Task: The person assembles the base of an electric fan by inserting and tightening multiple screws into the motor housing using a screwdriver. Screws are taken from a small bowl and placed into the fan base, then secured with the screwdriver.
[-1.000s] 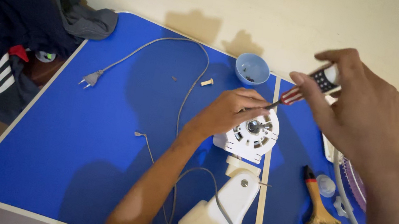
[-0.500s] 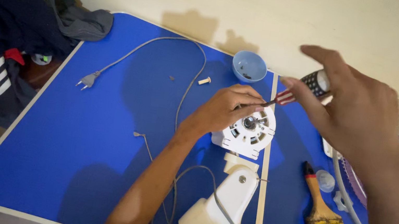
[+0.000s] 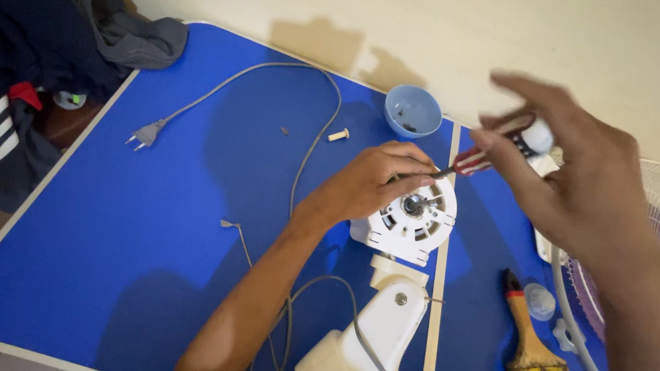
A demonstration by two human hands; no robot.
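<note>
Two hands: both engaged.
Left hand [image 3: 370, 181]: clasps white fan motor [image 3: 410, 218], near tabletop's far edge.
Right hand [image 3: 580, 175]: grips screwdriver [image 3: 487, 152].
Advice: keep tip seated, shaft in line with the screw.

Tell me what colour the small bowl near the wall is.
Light blue; the small bowl shows in the head view, on the blue table.

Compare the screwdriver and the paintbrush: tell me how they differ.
The screwdriver is held in the right hand, tilted above the table; the paintbrush lies flat, untouched. The screwdriver has a striped red-and-white handle; the paintbrush has a plain wooden handle with worn bristles. Both are hand tools over the blue table.
</note>
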